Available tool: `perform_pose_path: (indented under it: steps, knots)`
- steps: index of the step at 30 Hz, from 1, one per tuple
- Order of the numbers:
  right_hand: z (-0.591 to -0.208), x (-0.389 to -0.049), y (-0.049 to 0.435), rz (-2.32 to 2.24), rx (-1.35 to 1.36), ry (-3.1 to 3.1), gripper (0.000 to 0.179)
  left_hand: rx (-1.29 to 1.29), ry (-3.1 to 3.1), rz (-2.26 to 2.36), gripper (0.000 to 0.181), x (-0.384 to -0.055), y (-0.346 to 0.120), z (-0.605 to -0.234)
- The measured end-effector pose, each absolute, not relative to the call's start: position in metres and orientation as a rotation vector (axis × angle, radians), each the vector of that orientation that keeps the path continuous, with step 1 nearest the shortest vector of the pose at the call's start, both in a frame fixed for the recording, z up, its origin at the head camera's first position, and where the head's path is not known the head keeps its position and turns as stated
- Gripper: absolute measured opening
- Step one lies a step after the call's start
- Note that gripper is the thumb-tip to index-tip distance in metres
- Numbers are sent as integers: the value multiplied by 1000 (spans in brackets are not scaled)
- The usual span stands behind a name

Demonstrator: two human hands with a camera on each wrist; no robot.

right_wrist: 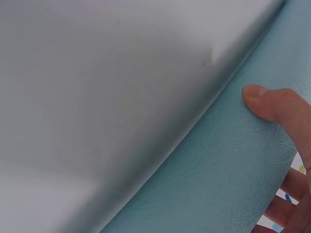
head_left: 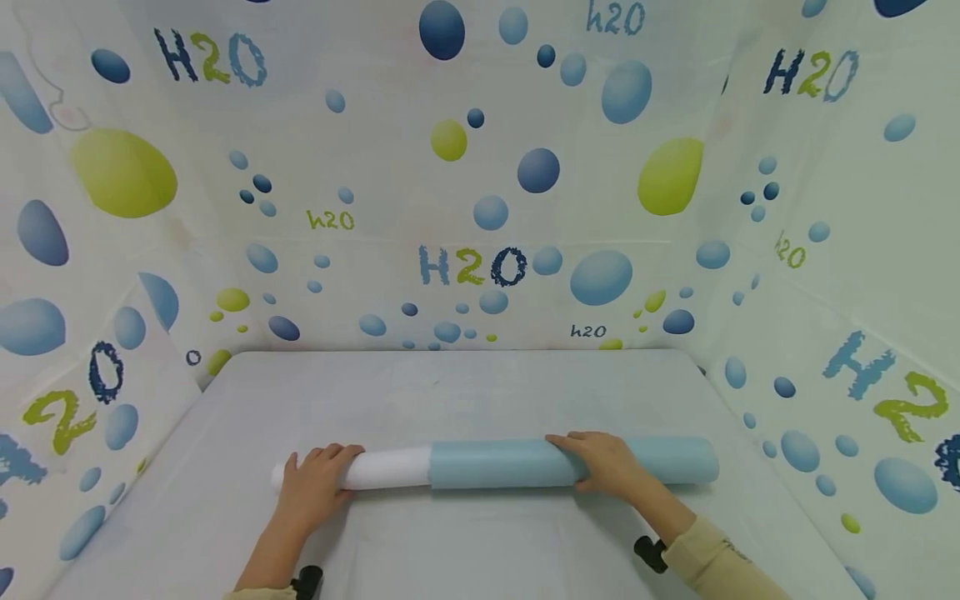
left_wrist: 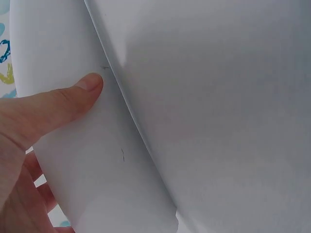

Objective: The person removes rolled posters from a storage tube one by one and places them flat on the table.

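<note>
A long roll lies crosswise on the table, its left part white and its right part light blue. My left hand (head_left: 318,482) grips the white roll (head_left: 393,468) near its left end. In the left wrist view the thumb (left_wrist: 87,90) lies along the near side, with fingers curled behind. Around the light blue roll (head_left: 495,464), right of its middle, my right hand (head_left: 604,463) is wrapped. The right wrist view shows its thumb (right_wrist: 262,99) pressing the finely creased, leather-like blue surface, fingers on the far side.
A white-covered table (head_left: 450,387) carries the roll. Behind and at both sides hang white sheets (head_left: 390,167) printed with blue and green bubbles and H2O lettering. Black devices (head_left: 651,553) sit at both wrists.
</note>
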State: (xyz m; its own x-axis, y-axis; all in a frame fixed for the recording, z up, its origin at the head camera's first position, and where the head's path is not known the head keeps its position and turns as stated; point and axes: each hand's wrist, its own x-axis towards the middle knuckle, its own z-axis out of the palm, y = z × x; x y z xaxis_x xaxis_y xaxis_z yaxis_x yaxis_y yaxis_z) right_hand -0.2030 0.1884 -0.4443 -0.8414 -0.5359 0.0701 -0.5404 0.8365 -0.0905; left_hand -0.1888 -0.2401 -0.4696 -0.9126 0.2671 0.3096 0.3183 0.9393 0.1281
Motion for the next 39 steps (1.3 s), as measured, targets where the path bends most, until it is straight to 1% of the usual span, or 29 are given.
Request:
perform_pose_path:
  steps: [7, 19, 24, 33, 39]
  knots:
    - [-441, -200, 204, 227, 799, -2989, 78, -366, -2849, -252, 58, -183, -250, -466]
    - [-414, -192, 224, 275, 425, -3116, 77, -339, -2878, -266, 58, -181, -254, -463]
    - [-411, -189, 234, 317, 319, -3116, 76, -330, -2901, -274, 58, -179, -256, -465]
    - [-408, -184, 259, 398, -21, -3172, 76, -304, -2898, -293, 57, -176, -252, -464]
    - [-410, -176, 275, 440, -173, -3174, 78, -294, -2907, -293, 57, -176, -252, -463]
